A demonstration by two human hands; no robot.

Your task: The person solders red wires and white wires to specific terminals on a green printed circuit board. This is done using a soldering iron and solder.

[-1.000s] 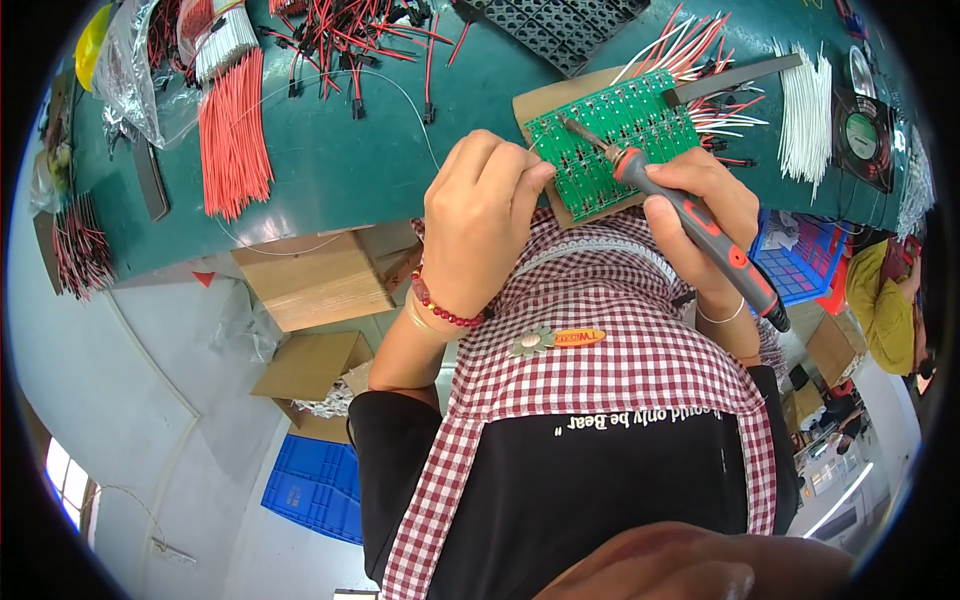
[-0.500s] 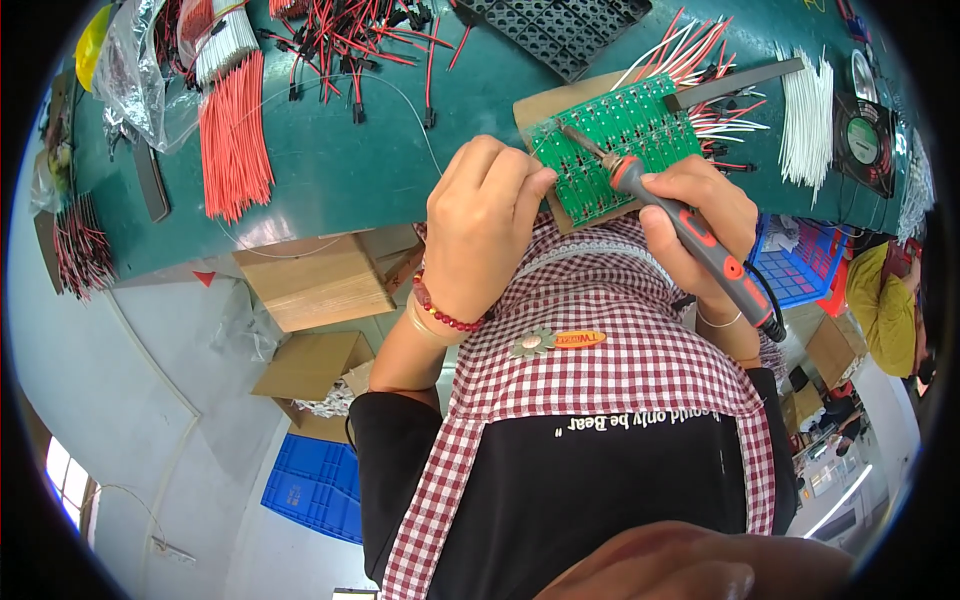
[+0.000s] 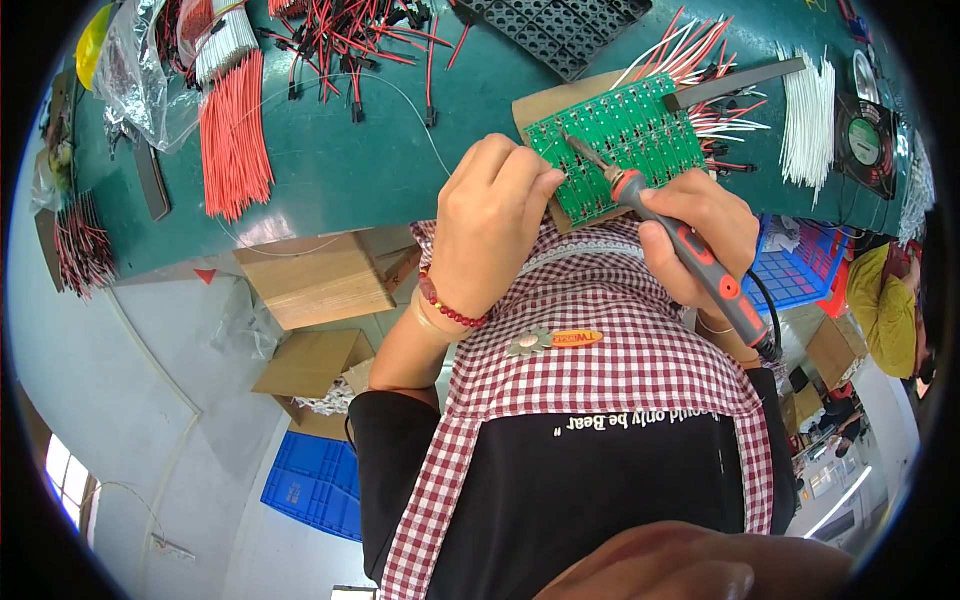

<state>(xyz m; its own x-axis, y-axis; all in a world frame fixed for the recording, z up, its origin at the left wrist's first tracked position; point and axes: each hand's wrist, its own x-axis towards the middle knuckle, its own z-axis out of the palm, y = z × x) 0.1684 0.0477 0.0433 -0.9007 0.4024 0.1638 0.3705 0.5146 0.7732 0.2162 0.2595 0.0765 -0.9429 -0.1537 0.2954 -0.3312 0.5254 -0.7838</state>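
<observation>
A soldering iron with a grey and red handle is gripped in my right hand. Its metal tip points up-left, over the left part of a green circuit board. Whether the tip touches the board I cannot tell. My left hand is closed in a pinch at the board's left edge. A thin strand of solder wire runs across the table into its fingers; the pinched end is hidden. Under the board lies a piece of brown cardboard, and a dark flat bar rests across its right corner.
Red-and-white wires lie behind the board, with a black tray beside them. Bundles of red wires and white wires flank the work. A black fan stands at right; a blue basket sits below the table edge.
The iron and my right hand have shifted slightly down and right, the tip moving a little along the board. My left hand has moved slightly right.
</observation>
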